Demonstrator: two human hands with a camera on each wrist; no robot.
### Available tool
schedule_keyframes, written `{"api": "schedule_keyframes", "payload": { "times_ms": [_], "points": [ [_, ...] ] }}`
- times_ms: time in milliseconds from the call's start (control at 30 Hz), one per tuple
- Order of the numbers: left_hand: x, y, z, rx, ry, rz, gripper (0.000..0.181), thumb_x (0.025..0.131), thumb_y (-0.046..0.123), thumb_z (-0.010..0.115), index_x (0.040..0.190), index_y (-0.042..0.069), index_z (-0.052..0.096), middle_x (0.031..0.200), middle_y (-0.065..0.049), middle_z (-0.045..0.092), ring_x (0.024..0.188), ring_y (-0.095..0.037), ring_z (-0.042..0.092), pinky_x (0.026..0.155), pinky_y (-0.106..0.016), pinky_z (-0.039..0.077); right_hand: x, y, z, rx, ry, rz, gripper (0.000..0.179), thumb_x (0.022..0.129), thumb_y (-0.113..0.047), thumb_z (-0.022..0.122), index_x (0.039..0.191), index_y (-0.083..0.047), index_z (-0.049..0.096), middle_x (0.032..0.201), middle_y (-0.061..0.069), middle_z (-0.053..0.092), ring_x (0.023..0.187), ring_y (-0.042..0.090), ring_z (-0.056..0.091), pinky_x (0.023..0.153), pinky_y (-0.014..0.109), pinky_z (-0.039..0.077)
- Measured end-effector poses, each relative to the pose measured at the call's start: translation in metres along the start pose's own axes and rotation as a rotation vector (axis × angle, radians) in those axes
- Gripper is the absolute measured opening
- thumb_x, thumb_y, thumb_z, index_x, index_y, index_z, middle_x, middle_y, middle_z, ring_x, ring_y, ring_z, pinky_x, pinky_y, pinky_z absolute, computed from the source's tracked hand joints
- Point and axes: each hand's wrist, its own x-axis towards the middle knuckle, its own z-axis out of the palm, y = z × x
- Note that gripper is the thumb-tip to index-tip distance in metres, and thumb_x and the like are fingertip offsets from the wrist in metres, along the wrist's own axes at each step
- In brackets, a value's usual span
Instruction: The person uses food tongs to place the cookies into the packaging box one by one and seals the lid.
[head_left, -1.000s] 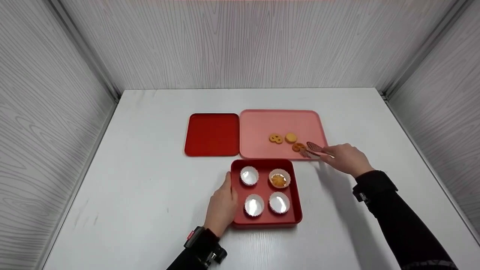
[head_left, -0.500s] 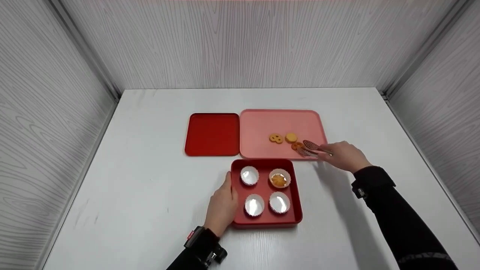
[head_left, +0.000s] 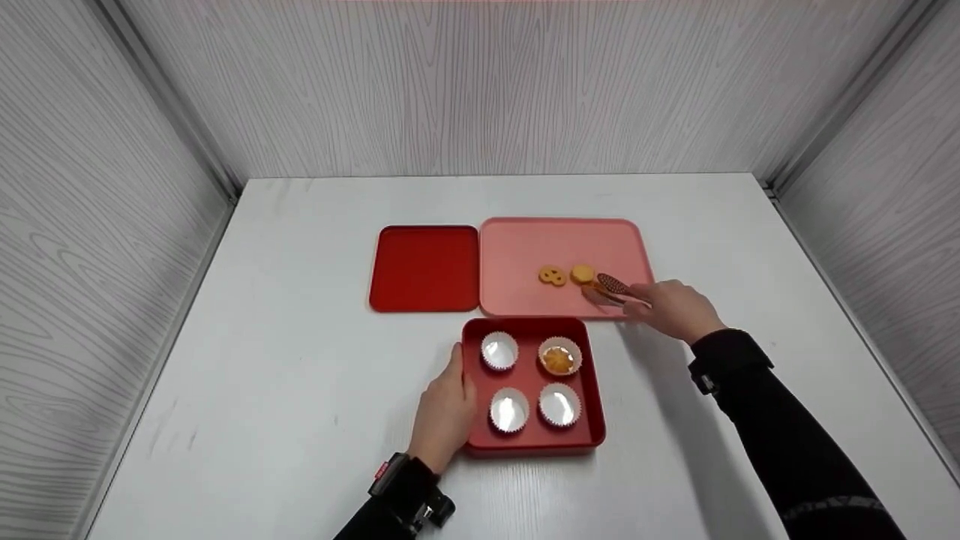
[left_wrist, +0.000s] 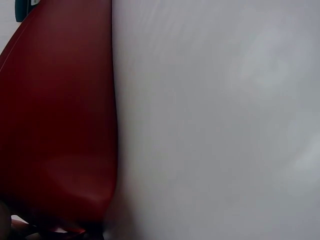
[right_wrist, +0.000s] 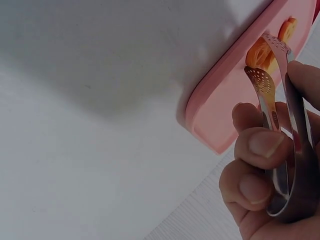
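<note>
My left hand holds the left wall of a square red box, thumb at its rim. Inside stand several white paper baking cups, one of them with an orange-yellow piece. My right hand grips metal tongs with perforated heads. Over the pink tray, the tong heads straddle an orange pretzel-shaped cookie, which they partly hide. A round cookie lies right beside it, and a paler pretzel cookie farther left. In the left wrist view, the box's red wall fills the left side.
A flat red tray sits against the pink tray's left edge. Both trays lie on a white table, just beyond the box. Grey wood-grain panels enclose the table at the back and both sides.
My right hand and the tongs have moved left and slightly away from me. The orange pretzel cookie has shifted a little toward the round one. My left hand and the box have stayed put.
</note>
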Motion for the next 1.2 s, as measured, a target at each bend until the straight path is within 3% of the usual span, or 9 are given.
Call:
{"api": "schedule_keyframes", "payload": {
  "times_ms": [233,367,567,933,1200],
  "points": [
    [0.001,0.002,-0.001,-0.011,-0.022,-0.029,0.054,0.106,0.017,0.051,0.154,-0.004,0.039,0.144,-0.020,0.058,0.121,-0.032,0.064,0.101,-0.048,0.052,-0.004,-0.001,0.002,0.045,0.007,0.014,0.036,0.100,-0.026,0.066,0.130,-0.006,0.069,0.109,0.025,0.072,0.098,0.045,0.068,0.079,0.059,0.051],
    [0.001,0.002,0.000,-0.013,-0.017,-0.024,0.054,0.106,0.016,0.050,0.154,-0.004,0.039,0.143,-0.020,0.059,0.120,-0.032,0.065,0.100,-0.048,0.053,-0.006,-0.001,0.005,0.037,0.032,0.012,0.035,0.101,-0.026,0.065,0.130,-0.006,0.069,0.105,0.025,0.072,0.095,0.045,0.067,0.077,0.059,0.051],
    [0.000,0.002,-0.001,-0.010,-0.015,-0.024,0.054,0.106,0.015,0.050,0.154,-0.004,0.039,0.142,-0.022,0.059,0.117,-0.034,0.066,0.098,-0.049,0.053,-0.010,-0.001,0.011,0.031,0.111,-0.034,0.025,0.099,-0.022,0.067,0.118,-0.006,0.072,0.099,0.023,0.073,0.088,0.045,0.069,0.073,0.059,0.052],
    [-0.002,0.001,-0.001,-0.004,-0.013,-0.015,0.053,0.106,0.015,0.049,0.154,-0.005,0.038,0.144,-0.022,0.058,0.118,-0.034,0.065,0.099,-0.049,0.053,-0.021,0.001,0.016,-0.024,0.238,-0.080,0.036,0.097,-0.023,0.071,0.129,-0.006,0.069,0.104,0.023,0.074,0.088,0.045,0.070,0.072,0.059,0.054],
    [-0.004,0.001,-0.001,-0.003,0.003,0.007,0.052,0.105,0.014,0.050,0.153,-0.005,0.040,0.140,-0.022,0.060,0.112,-0.034,0.068,0.094,-0.049,0.055,-0.032,-0.003,0.013,-0.050,0.320,-0.103,0.037,0.095,-0.021,0.073,0.128,-0.004,0.069,0.094,0.021,0.074,0.080,0.044,0.069,0.067,0.058,0.054]
  ]
}}
